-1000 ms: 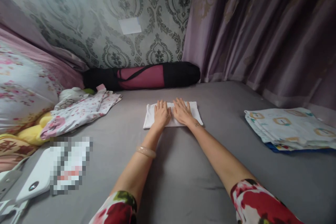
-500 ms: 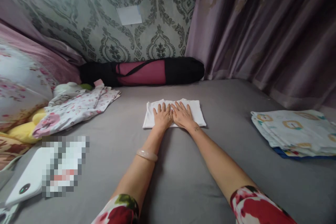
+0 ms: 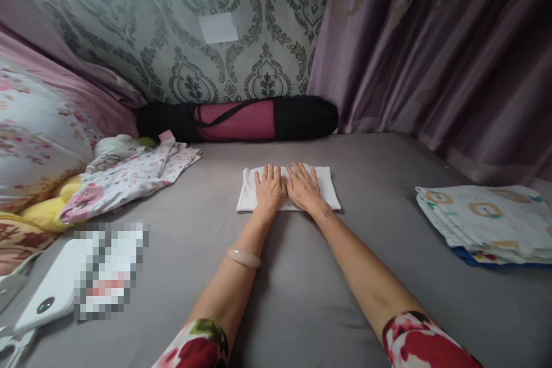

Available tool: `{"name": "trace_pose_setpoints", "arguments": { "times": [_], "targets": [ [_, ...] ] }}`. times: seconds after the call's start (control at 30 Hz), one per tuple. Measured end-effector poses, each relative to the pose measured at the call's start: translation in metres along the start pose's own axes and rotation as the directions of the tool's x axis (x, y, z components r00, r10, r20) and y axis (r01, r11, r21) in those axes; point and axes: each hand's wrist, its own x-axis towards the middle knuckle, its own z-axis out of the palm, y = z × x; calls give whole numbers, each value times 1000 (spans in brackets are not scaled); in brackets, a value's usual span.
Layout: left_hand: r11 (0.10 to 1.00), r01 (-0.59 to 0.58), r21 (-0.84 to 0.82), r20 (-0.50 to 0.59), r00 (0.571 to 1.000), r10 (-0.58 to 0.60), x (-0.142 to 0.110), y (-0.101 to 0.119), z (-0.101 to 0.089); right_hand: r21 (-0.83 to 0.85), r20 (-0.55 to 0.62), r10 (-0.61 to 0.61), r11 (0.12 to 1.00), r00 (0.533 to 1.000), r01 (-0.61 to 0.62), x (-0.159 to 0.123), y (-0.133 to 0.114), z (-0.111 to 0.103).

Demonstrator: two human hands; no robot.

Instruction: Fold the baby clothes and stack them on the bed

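A folded white cloth [image 3: 328, 191] lies flat on the grey bed sheet [image 3: 302, 287] in the middle of the view. My left hand [image 3: 269, 188] rests palm down on the cloth's middle, fingers stretched out flat, a pale bangle on that wrist. Right beside it, my right hand [image 3: 303, 187] also lies flat on the cloth with its fingers spread. The two hands touch side by side and hold nothing.
A stack of folded patterned cloths [image 3: 485, 219] sits at the right. Floral baby clothes [image 3: 129, 175] and a yellow soft toy [image 3: 47, 213] lie at the left by a floral pillow. A black and maroon rolled bag [image 3: 241, 119] lies along the wall. A white device [image 3: 47, 293] rests near left.
Both hands stay flat on the white cloth, with only a slight shift of the fingers. The head camera has moved a little.
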Motion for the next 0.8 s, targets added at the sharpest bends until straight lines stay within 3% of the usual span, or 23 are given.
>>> {"name": "trace_pose_setpoints", "arguments": {
  "times": [0.17, 0.47, 0.67, 0.8],
  "targets": [
    [1000, -20, -10, 128, 992, 21, 0, -4, 14, -6, 65, 1, 1000, 998, -1, -2, 1, 11],
    [1000, -27, -5, 131, 991, 28, 0, -5, 8, 17, 83, 8, 1000, 996, -10, -1, 2, 9],
    [1000, -3, 18, 55, 999, 2, 0, -9, -1, 4, -11, 39, 999, 999, -39, -1, 7, 1],
    [1000, 26, -9, 146, 989, -24, 2, -15, 4, -6, 17, 68, 998, 998, -68, -3, 12, 4]
  ]
}}
